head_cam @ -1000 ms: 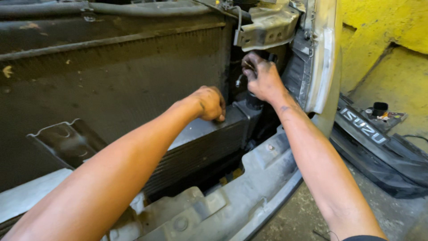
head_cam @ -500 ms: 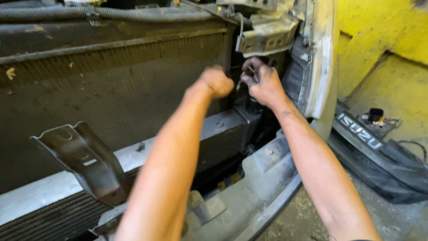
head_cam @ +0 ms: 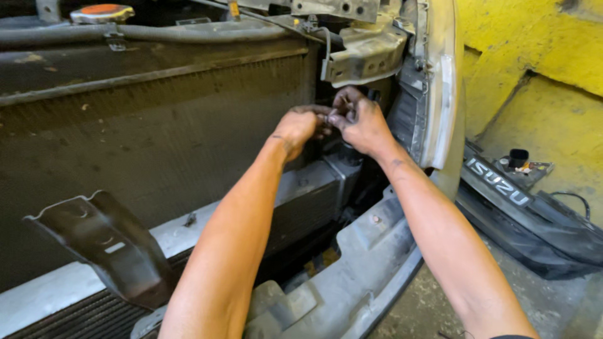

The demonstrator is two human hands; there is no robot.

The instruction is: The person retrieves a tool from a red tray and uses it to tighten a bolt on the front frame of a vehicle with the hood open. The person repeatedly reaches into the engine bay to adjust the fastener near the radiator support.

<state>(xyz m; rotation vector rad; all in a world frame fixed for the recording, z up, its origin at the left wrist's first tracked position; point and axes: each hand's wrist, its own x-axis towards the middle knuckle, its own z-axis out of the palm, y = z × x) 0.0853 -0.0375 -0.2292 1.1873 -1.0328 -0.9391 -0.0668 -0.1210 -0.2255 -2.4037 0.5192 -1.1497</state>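
A rough yellow-painted concrete wall (head_cam: 540, 56) is standing over a dusty grey concrete floor (head_cam: 433, 307), catching daylight.

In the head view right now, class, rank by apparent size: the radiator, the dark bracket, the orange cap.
1. radiator, by far the largest.
2. dark bracket; it sits nearest the camera, which enlarges it.
3. orange cap, smallest, partly cut off at the top edge.

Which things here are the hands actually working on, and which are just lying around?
In use:
left hand and right hand, fingertips together at the radiator's right edge, under the grey metal bracket.

Lying about:
black grille panel on the floor;
bent dark bracket;
orange cap.
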